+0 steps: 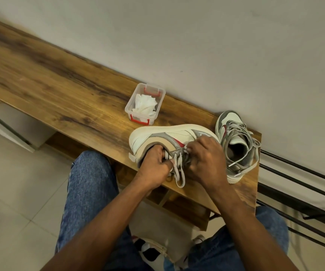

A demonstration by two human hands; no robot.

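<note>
A white, grey and red high-top sneaker (pixel 163 136) lies on its side on the wooden table (pixel 60 90), sole toward the wall. My left hand (pixel 153 165) grips its collar, fingers curled into the opening and thumb on the laces. My right hand (pixel 204 159) pinches the grey lace (pixel 179 173) at the eyelets; a loop of lace hangs over the table's near edge. The matching second sneaker (pixel 235 145) stands upright just right of my right hand, laces loose.
A small clear plastic box (pixel 145 103) with red clips holds crumpled white tissue, behind the sneaker near the wall. The table's right end is just past the second sneaker. Black metal rods (pixel 304 192) run to the right. My knees in jeans are below the table edge.
</note>
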